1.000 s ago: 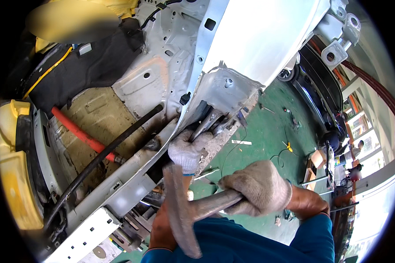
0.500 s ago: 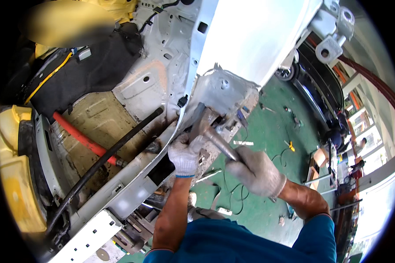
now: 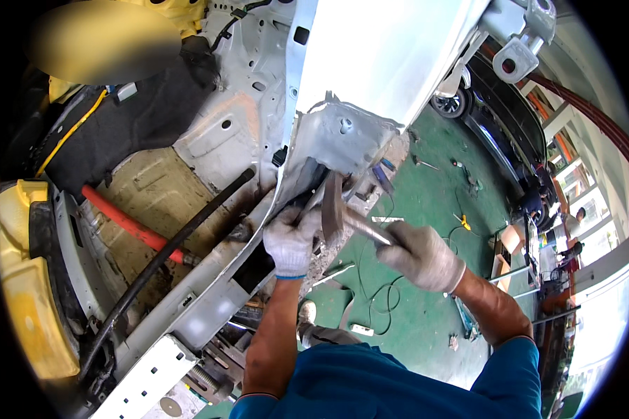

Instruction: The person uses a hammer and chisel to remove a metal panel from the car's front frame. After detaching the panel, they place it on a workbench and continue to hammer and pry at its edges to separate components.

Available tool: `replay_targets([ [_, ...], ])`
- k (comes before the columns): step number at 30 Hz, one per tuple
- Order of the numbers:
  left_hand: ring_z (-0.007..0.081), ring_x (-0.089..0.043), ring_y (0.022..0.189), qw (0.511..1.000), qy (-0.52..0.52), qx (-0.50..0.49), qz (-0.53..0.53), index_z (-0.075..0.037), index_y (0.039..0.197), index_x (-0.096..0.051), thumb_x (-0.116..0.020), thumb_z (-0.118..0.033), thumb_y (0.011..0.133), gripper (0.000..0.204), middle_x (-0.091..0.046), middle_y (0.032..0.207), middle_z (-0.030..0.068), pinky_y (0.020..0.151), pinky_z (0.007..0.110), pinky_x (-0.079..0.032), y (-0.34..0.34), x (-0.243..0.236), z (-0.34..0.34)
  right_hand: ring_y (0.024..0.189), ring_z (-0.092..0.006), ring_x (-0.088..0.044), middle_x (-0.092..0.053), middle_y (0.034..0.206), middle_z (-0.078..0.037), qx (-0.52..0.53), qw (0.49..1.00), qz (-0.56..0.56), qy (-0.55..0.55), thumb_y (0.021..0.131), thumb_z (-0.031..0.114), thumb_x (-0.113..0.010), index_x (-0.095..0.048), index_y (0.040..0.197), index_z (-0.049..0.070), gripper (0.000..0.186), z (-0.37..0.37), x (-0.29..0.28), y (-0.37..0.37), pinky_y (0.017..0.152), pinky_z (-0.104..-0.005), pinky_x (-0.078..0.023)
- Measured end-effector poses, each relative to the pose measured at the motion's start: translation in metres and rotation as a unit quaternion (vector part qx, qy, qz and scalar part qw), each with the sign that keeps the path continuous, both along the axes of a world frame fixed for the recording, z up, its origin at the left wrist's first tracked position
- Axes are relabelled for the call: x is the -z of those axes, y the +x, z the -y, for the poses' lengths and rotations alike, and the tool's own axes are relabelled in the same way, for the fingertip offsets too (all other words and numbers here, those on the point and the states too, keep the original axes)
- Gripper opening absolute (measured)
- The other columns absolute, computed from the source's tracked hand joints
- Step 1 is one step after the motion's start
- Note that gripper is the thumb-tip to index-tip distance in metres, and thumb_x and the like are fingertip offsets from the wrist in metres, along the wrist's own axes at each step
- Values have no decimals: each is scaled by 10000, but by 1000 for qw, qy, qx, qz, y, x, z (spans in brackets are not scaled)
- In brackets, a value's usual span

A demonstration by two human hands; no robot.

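Two white-gloved hands work at centre frame in the head view. The left hand (image 3: pixel 291 241) clenches a dark metal chisel-like tool (image 3: pixel 307 188) against the silver sheet-metal car sill (image 3: pixel 210 279). The right hand (image 3: pixel 421 255) grips a steel hammer (image 3: pixel 339 213), its head just beside the tool. An orange hose (image 3: pixel 126 223) lies centre-left.

Red pipe (image 3: pixel 129 225) beside black hose (image 3: pixel 168 255); dark car (image 3: pixel 496 133) on green floor (image 3: pixel 426 202).
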State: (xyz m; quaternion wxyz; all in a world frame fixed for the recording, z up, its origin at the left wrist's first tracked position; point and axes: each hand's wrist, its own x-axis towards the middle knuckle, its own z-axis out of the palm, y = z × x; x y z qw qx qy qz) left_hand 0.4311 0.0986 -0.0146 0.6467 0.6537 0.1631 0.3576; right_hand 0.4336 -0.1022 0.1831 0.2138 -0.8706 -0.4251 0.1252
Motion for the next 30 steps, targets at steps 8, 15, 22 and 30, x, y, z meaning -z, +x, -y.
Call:
replay_targets([
  [8,119,-635,678,993,-100,15,56,34,841,-713,-818,-208,866,265,-717,753,66,634,296,-527,-4,5,-2,627,-305,-684,-634,692,-143,-48,999,21,15,919,416,-727,-673,974,28,396,-3,0,1,582,-420,-530],
  [15,182,-663,706,995,-100,-14,-11,33,893,-729,-801,-276,876,317,-722,765,113,709,344,-543,0,-7,3,605,-312,-662,-622,677,-155,-63,997,-29,26,950,365,-710,-672,1010,-7,379,-6,-9,-12,585,-417,-516],
  [22,384,-670,647,993,-76,-95,8,-12,824,-736,-746,-581,847,570,-672,704,198,631,452,-535,42,59,14,582,-280,-630,-607,669,-148,-21,999,-40,4,949,342,-713,-664,1007,-16,366,0,6,-1,582,-398,-506],
  [30,254,-692,853,999,-33,-11,-30,42,1113,-652,-690,-280,955,361,-717,1000,140,805,354,-560,3,2,15,566,-228,-593,-592,648,-115,7,999,-43,25,963,349,-696,-655,995,-21,373,9,8,11,577,-387,-498],
])
